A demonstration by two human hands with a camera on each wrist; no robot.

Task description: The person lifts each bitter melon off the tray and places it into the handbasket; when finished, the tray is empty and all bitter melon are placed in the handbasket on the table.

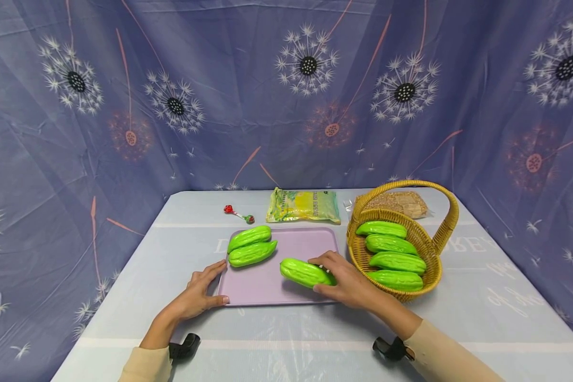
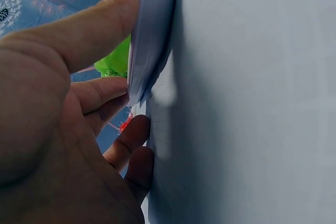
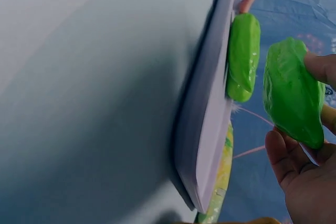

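Note:
My right hand (image 1: pixel 346 279) grips a bright green bitter melon (image 1: pixel 303 272) by its right end, over the right half of a lilac tray (image 1: pixel 260 289). In the right wrist view this bitter melon (image 3: pixel 290 85) is off the tray, with thumb and fingers around it. Two more bitter melons (image 1: pixel 252 253) lie side by side at the tray's left. At the tray's front left corner, my left hand (image 1: pixel 196 295) touches the rim with spread fingers; the left wrist view shows thumb and index finger against the edge. Several bitter melons (image 1: pixel 395 261) lie in a wicker basket (image 1: pixel 438 270).
The basket's tall arched handle (image 1: pixel 413 183) rises right of the tray. Behind the tray lie a yellow-green packet (image 1: pixel 303 206) and a small red-and-green item (image 1: pixel 239 214). A clear bag of brown food (image 1: pixel 398 203) lies behind the basket. A patterned curtain (image 1: pixel 248 95) hangs at the back.

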